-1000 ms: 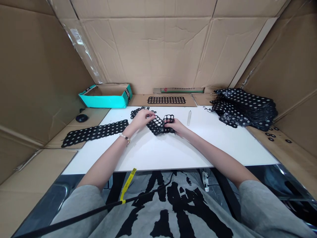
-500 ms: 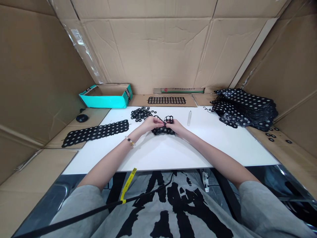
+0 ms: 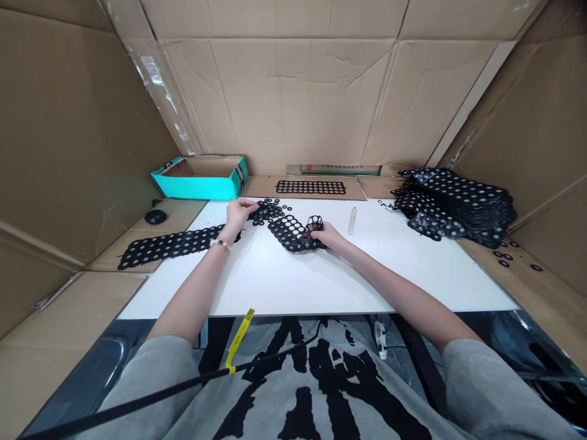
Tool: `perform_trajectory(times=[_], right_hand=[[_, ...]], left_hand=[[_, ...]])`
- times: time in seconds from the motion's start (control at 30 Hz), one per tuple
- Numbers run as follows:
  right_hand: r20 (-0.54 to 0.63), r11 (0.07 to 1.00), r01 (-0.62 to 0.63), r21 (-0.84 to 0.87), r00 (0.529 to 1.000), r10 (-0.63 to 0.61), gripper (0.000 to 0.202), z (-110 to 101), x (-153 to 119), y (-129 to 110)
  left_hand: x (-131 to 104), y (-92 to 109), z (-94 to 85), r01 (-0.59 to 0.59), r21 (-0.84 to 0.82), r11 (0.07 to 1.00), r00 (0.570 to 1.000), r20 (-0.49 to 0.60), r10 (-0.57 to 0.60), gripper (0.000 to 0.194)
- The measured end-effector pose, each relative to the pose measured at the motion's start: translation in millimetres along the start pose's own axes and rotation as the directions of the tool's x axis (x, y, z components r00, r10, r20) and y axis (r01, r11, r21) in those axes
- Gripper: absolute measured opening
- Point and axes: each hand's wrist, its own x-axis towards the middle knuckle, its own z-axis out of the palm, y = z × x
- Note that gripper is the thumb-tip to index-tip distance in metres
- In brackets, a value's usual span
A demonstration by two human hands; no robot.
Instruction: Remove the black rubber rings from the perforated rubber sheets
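My right hand (image 3: 326,235) pinches a black perforated sheet (image 3: 293,235) at its right end. Part of that sheet bends up in a loop by the fingers, and white table shows through its round holes on the left. My left hand (image 3: 239,215) is at the left edge of a pile of small black rings (image 3: 267,211), fingertips pressed together; what is between them, if anything, is too small to make out. Under the left wrist, the end of a long black sheet with pale dots (image 3: 169,245) is partly covered.
A turquoise box (image 3: 197,186) stands at the back left, near a round black object (image 3: 155,216). Another perforated sheet (image 3: 310,187) lies at the back. A pale pen-like tool (image 3: 352,220), a stack of dotted black sheets (image 3: 463,198) and loose rings (image 3: 504,263) are to the right.
My left hand has let go of the sheet and moved left to the ring pile. The sheet's left part has spread out flatter, while my right hand stays on it.
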Motion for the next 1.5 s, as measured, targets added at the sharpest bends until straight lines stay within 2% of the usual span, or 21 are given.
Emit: perform_trajectory(times=[0.1, 0.23, 0.3, 0.37, 0.4, 0.43, 0.5, 0.53, 0.57, 0.6, 0.7, 0.8, 0.87, 0.93, 1.0, 1.03, 1.1, 1.17, 1.23, 1.4, 1.5], right_hand=[[0.01, 1.0, -0.003, 0.006, 1.0, 0.003, 0.019, 0, 0, -1], [0.016, 1.0, -0.002, -0.004, 1.0, 0.002, 0.018, 1, -2, -4], [0.012, 1.0, -0.006, 0.003, 1.0, 0.006, 0.019, 2, -2, -5], [-0.001, 1.0, -0.006, 0.019, 1.0, 0.006, 0.02, 3, -2, -5], [-0.005, 1.0, -0.002, 0.027, 1.0, 0.002, 0.02, 3, -1, -4], [-0.008, 1.0, 0.006, 0.03, 1.0, -0.006, 0.021, 3, -1, -4], [-0.017, 0.999, 0.03, 0.019, 0.999, -0.03, 0.021, 3, 1, -2], [-0.025, 0.999, 0.046, 0.009, 0.999, -0.046, 0.021, 3, 1, -2], [-0.032, 0.998, 0.065, 0.004, 0.997, -0.065, 0.02, 3, 2, -1], [-0.037, 0.996, 0.085, 0.005, 0.996, -0.085, 0.02, 3, 2, -1], [-0.036, 0.988, 0.154, 0.028, 0.988, -0.153, 0.019, 4, 0, -1], [-0.052, 0.981, 0.191, -0.021, 0.98, -0.191, 0.019, 4, -1, -3], [-0.067, 0.986, 0.149, -0.068, 0.986, -0.154, 0.021, 5, -1, -4], [-0.071, 0.995, 0.077, -0.069, 0.994, -0.082, 0.023, 6, -1, -4], [-0.066, 0.999, 0.025, -0.023, 0.997, -0.027, 0.025, 7, -2, -5], [-0.066, 1.0, 0.013, 0.006, 0.998, -0.013, 0.026, 8, -3, -5], [-0.07, 0.998, -0.011, 0.057, 0.997, 0.015, 0.029, 8, -5, -7], [-0.067, 0.995, -0.044, 0.089, 0.997, 0.05, 0.032, 8, -8, -9], [-0.044, 0.992, -0.071, 0.103, 0.996, 0.076, 0.033, 8, -9, -10], [-0.029, 0.992, -0.068, 0.102, 0.997, 0.071, 0.031, 8, -11, -12], [-0.023, 0.992, -0.075, 0.104, 0.997, 0.077, 0.031, 9, -11, -13]], left_hand=[[-4, -2, 5.4, -0.024, 0.176, 0.984, 1.0, 0.022, 0.021, 0.018], [-8, 5, 4.5, -0.126, 0.427, 0.896, 0.988, -0.029, 0.153, 0.017], [-10, 14, 3.7, -0.19, 0.423, 0.886, 0.976, -0.019, 0.218, 0.019], [-17, 27, 6.8, -0.271, 0.313, 0.91, 0.962, 0.112, 0.248, 0.024], [-22, 35, 10.2, -0.308, 0.235, 0.922, 0.939, 0.233, 0.254, 0.028], [-28, 43, 14.9, -0.33, 0.157, 0.931, 0.893, 0.37, 0.254, 0.031], [-44, 57, 26.6, -0.327, 0.051, 0.944, 0.761, 0.606, 0.231, 0.035], [-52, 63, 32.8, -0.312, 0.027, 0.95, 0.707, 0.674, 0.213, 0.036], [-59, 68, 38.7, -0.293, 0.015, 0.956, 0.676, 0.71, 0.196, 0.037], [-66, 71, 43.8, -0.271, 0.007, 0.963, 0.663, 0.726, 0.181, 0.037], [-76, 73, 52.6, -0.214, -0.027, 0.976, 0.671, 0.722, 0.167, 0.036], [-72, 66, 54.4, -0.13, -0.08, 0.988, 0.68, 0.718, 0.148, 0.035], [-63, 58, 54.6, -0.053, -0.109, 0.993, 0.716, 0.689, 0.114, 0.036], [-52, 49, 53.5, -0.004, -0.14, 0.99, 0.803, 0.59, 0.087, 0.035], [-38, 38, 48.1, 0.012, -0.16, 0.987, 0.917, 0.395, 0.053, 0.033], [-31, 33, 43.2, 0.013, -0.162, 0.987, 0.958, 0.284, 0.034, 0.031], [-17, 22, 30.1, -0.001, -0.144, 0.99, 0.995, 0.094, 0.015, 0.027], [-7, 12, 16.0, -0.027, -0.093, 0.995, 1.0, -0.014, 0.026, 0.023], [-1, 4, 5.9, -0.043, -0.018, 0.999, 0.997, -0.064, 0.041, 0.021], [-1, -4, 2.8, -0.067, 0.201, 0.977, 0.997, -0.007, 0.07, 0.019], [-3, -3, 4.8, -0.092, 0.348, 0.933, 0.994, -0.02, 0.106, 0.025]])
